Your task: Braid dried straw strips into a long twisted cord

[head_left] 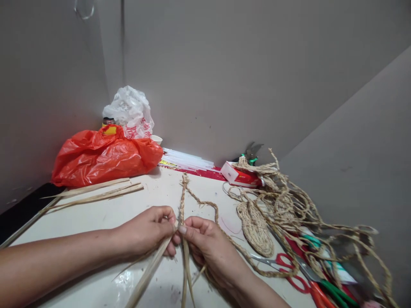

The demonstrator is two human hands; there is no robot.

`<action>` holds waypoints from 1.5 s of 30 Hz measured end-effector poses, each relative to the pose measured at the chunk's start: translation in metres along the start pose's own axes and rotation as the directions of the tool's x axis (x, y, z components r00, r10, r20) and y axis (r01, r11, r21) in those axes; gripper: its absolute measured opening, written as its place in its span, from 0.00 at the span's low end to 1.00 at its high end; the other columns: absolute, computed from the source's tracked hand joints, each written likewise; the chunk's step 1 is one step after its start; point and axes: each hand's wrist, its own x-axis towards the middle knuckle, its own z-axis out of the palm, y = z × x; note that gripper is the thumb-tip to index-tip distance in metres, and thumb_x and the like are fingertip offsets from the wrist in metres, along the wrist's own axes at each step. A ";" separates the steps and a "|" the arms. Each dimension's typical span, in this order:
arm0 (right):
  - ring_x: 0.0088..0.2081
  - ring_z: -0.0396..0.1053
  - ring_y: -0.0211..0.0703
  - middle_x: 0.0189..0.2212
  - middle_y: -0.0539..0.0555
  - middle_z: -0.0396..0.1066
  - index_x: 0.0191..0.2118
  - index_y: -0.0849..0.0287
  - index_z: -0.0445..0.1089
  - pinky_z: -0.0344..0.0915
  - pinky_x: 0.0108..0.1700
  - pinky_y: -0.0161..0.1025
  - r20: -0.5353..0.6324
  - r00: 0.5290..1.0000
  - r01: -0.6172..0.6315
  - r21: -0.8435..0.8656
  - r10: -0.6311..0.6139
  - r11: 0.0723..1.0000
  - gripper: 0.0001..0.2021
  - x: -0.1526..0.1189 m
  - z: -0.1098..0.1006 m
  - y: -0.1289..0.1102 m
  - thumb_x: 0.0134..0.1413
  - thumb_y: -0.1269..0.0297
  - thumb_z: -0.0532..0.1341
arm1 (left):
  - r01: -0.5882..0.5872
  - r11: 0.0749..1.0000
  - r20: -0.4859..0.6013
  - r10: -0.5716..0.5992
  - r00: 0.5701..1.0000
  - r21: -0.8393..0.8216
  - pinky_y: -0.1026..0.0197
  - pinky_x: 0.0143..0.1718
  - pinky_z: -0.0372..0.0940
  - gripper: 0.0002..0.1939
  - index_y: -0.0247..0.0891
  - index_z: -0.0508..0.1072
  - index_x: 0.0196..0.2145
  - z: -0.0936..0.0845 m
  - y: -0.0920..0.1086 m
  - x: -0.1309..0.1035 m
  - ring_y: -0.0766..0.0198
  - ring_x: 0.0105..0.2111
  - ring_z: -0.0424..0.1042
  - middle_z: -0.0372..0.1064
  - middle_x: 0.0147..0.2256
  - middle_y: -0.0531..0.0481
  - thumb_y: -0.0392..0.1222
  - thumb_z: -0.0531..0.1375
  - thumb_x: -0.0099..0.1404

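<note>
straw braid (182,201) pinched between two hands above a white table (83,218).
in the head view, the braid is placed at mid-table, its plaited length pointing away and its loose strands (154,265) falling toward the wearer. its near end is grasped between thumb and fingers by the left hand (144,231) and the right hand (210,246), fingertips nearly meeting, presumably so that the strands are kept taut where they cross. spare strips (105,195) are laid to the left, perhaps for easy reach. a thin cord (217,214) is curved past the right hand; whether it is joined to the braid cannot be told. scissors (278,260), a woven sole (257,231) and tangled rope (289,205) are gathered rightward, apparently to give the hands room.
</note>
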 end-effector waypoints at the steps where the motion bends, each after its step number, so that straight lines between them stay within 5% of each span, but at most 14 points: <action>1: 0.13 0.43 0.25 0.15 0.45 0.63 0.24 0.62 0.63 0.35 0.16 0.31 0.005 1.000 -0.007 -0.002 0.007 1.000 0.17 0.000 0.000 0.000 0.44 0.54 0.66 | 0.007 1.000 0.014 -0.007 1.000 0.008 0.63 0.25 0.62 0.09 0.38 0.59 0.30 0.001 -0.001 0.000 0.68 0.21 0.67 0.67 0.27 0.53 0.44 0.55 0.59; 6: 0.12 0.39 0.26 0.09 0.39 0.49 0.25 0.60 0.62 0.35 0.15 0.30 -0.006 1.000 -0.028 -0.006 0.028 1.000 0.16 0.000 -0.002 0.000 0.44 0.54 0.66 | -0.043 0.978 -0.025 0.049 0.998 0.206 0.70 0.17 0.48 0.09 0.37 0.60 0.30 -0.002 0.002 -0.001 0.75 0.16 0.55 0.63 0.20 0.58 0.44 0.56 0.59; 17: 0.13 0.36 0.27 0.12 0.39 0.46 0.27 0.60 0.62 0.35 0.15 0.30 0.109 0.990 -0.089 -0.004 0.089 0.996 0.14 -0.002 -0.007 -0.003 0.51 0.54 0.61 | 0.005 0.989 -0.077 0.007 0.997 0.147 0.68 0.25 0.56 0.08 0.34 0.67 0.27 -0.007 0.001 0.003 0.71 0.20 0.64 0.68 0.19 0.54 0.41 0.60 0.53; 23: 0.16 0.40 0.29 0.13 0.40 0.48 0.29 0.61 0.63 0.36 0.18 0.31 0.109 0.992 -0.036 -0.263 0.067 0.964 0.14 -0.001 -0.008 -0.004 0.52 0.54 0.60 | -0.004 0.971 -0.087 0.025 0.996 0.240 0.69 0.21 0.52 0.05 0.34 0.68 0.26 -0.010 0.000 0.003 0.72 0.18 0.61 0.67 0.18 0.53 0.39 0.59 0.52; 31: 0.20 0.45 0.31 0.17 0.44 0.48 0.21 0.59 0.55 0.44 0.21 0.31 0.097 0.995 0.046 -0.601 0.016 0.798 0.17 -0.003 -0.003 -0.009 0.57 0.58 0.54 | -0.037 0.935 -0.075 0.068 0.995 0.353 0.70 0.16 0.44 0.01 0.36 0.64 0.23 -0.005 0.004 0.001 0.75 0.15 0.50 0.56 0.14 0.61 0.34 0.54 0.51; 41: 0.14 0.42 0.28 0.11 0.41 0.49 0.21 0.60 0.59 0.37 0.17 0.31 -0.025 0.998 -0.055 -0.377 0.049 0.925 0.15 -0.001 0.000 0.000 0.50 0.57 0.60 | 0.003 0.957 -0.110 0.030 0.994 0.289 0.71 0.14 0.43 0.03 0.37 0.61 0.23 -0.001 -0.002 0.002 0.76 0.13 0.47 0.53 0.12 0.62 0.33 0.51 0.49; 45: 0.10 0.41 0.26 0.10 0.44 0.61 0.23 0.61 0.63 0.34 0.14 0.31 -0.028 0.994 -0.112 -0.228 0.109 0.967 0.13 -0.002 0.005 0.001 0.47 0.57 0.61 | 0.059 0.966 -0.120 -0.030 0.992 0.250 0.71 0.12 0.46 0.03 0.38 0.60 0.25 0.003 0.002 0.001 0.74 0.10 0.51 0.60 0.12 0.59 0.33 0.51 0.50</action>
